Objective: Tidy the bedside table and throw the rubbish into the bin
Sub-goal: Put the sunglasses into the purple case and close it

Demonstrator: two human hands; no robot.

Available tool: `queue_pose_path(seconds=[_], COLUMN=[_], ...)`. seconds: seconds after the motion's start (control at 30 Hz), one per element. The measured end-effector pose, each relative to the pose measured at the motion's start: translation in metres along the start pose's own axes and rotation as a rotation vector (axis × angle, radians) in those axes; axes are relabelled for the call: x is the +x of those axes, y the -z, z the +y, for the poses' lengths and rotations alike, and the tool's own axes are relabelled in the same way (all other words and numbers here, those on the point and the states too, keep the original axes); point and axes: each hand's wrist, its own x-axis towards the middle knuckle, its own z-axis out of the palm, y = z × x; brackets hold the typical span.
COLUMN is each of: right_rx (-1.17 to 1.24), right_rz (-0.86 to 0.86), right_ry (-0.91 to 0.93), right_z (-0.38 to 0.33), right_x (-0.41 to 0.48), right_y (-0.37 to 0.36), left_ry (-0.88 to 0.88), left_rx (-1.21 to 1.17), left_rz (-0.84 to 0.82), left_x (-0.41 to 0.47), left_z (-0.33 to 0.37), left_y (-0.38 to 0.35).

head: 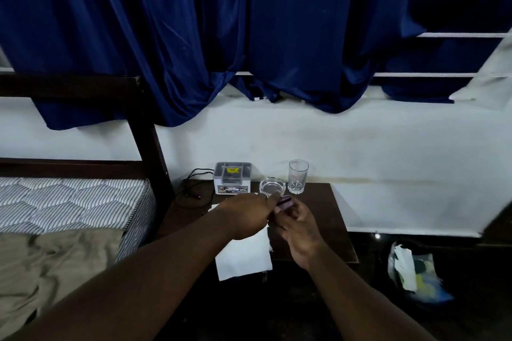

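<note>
Both my hands meet over the dark wooden bedside table (329, 219). My right hand (297, 225) is shut on a small purple object (285, 200), held just in front of a round glass ashtray (272, 187). My left hand (246, 214) reaches across with its fingers touching the same purple object at the ashtray's near edge. A sheet of white paper (243, 257) lies on the table's front part and hangs over the edge, partly under my left wrist. An empty drinking glass (297, 176) stands at the back.
A small white box with a clear lid (232, 181) stands at the table's back left beside a black cable (191, 194). The bed with a striped mattress (69, 202) lies to the left. A bin with a bag of rubbish (412, 271) stands on the floor at the right.
</note>
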Motion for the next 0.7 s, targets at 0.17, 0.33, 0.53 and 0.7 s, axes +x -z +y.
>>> queue_pose_path(seconds=[0.17, 0.33, 0.53, 0.7], right_rx=[0.165, 0.223, 0.312, 0.299], right_rz=[-0.041, -0.138, -0.168, -0.173], right_ry=[-0.035, -0.052, -0.078, -0.133], right_z=[-0.003, -0.005, 0.010, 0.033], right_x=[-0.002, -0.004, 0.003, 0.013], right_y=[0.014, 0.013, -0.003, -0.023], left_ry=[0.085, 0.349, 0.674, 0.839], left_rx=[-0.495, -0.888, -1.270, -1.903], left_rz=[0.158, 0.340, 0.633, 0.487], left_x=[-0.011, -0.029, -0.048, -0.068], left_z=[-0.018, -0.030, -0.038, -0.039], left_y=[-0.009, -0.033, -0.052, -0.067])
